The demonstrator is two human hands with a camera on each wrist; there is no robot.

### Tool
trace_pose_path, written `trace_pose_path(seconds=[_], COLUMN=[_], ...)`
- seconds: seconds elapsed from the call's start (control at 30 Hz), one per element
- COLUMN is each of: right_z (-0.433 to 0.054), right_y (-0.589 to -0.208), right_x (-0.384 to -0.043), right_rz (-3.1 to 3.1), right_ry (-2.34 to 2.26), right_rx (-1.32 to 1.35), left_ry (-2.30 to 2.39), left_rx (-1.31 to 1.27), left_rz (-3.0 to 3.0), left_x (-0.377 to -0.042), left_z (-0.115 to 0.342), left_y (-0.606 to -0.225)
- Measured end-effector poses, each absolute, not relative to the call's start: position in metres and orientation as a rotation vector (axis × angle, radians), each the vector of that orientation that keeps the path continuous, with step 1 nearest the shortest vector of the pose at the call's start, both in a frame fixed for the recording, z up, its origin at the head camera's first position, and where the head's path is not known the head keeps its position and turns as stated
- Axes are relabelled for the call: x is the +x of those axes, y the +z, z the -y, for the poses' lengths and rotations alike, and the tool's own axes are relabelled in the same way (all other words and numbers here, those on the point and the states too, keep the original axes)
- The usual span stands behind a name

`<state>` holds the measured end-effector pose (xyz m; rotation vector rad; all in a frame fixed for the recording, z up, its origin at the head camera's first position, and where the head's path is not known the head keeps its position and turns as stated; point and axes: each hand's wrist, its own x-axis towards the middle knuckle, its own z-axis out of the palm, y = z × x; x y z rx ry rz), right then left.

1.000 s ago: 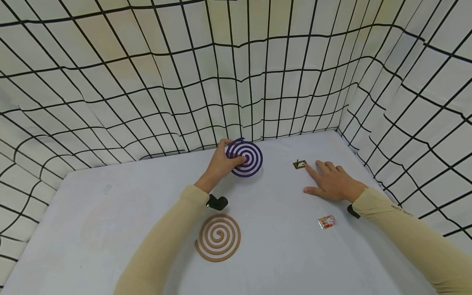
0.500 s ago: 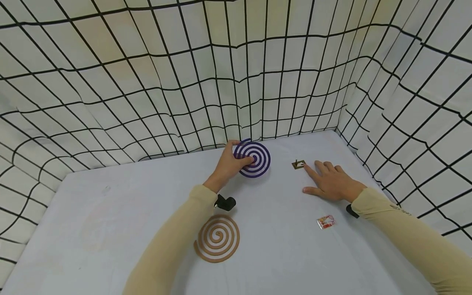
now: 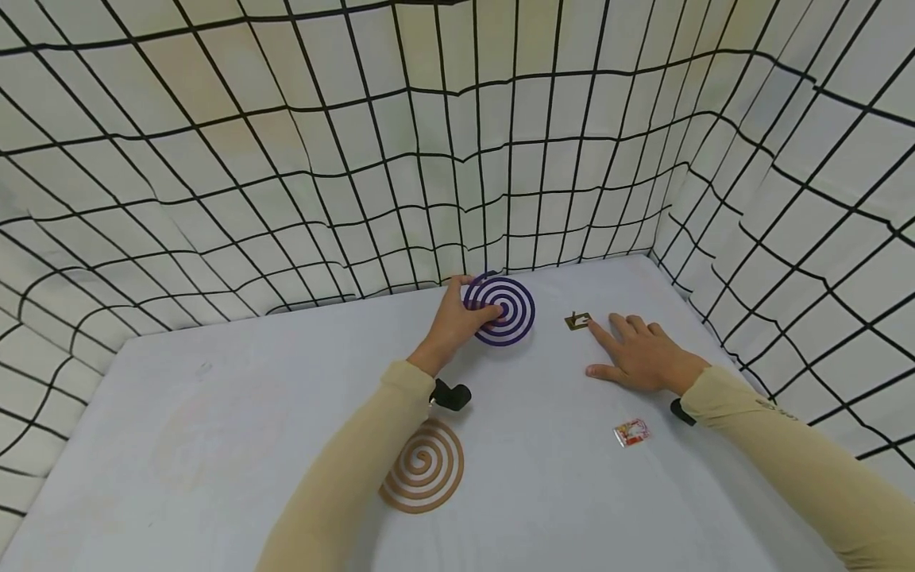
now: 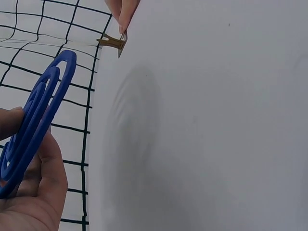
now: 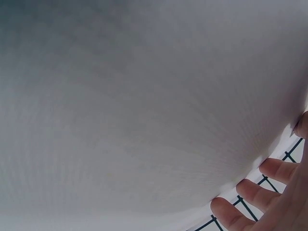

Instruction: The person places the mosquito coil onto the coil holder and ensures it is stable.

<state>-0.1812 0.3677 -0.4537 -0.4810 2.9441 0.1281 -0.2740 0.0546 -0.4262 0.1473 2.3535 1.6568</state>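
My left hand (image 3: 457, 326) pinches a purple-blue mosquito coil (image 3: 504, 310), with the thumb on its near face near the centre and fingers behind it. In the left wrist view the coil (image 4: 57, 91) is tilted and raised above the cloth, casting a shadow. To its right lies a small brass-coloured metal coil stand (image 3: 570, 322) with an upright prong. The index fingertip of my right hand (image 3: 643, 357) presses on the stand's edge, the other fingers spread on the cloth. In the right wrist view, the right fingertips (image 5: 224, 211) rest against the white surface.
A tan mosquito coil (image 3: 423, 459) lies flat on the white cloth (image 3: 214, 445), partly overlapped by my left sleeve. A small red-and-white packet (image 3: 632, 432) lies below my right hand. White walls with black grid netting (image 3: 429, 159) rise behind and at the sides.
My left hand has carried the purple-blue coil rightward, closer to the stand. The left sleeve now overlaps the tan coil. My right hand has stayed on the stand.
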Motion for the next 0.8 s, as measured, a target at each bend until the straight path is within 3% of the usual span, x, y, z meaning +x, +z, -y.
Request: trace_pose_path(seconds=[0.8], right_z=[-0.368], right_y=[-0.458], right_x=[-0.183], right_rz=[-2.946], right_ry=[0.155], right_rx=[-0.455], left_ry=[1.714], left_rx=[0.171], left_rz=[-2.284], left_x=[-0.277], left_z=[-0.083], left_y=[-0.435])
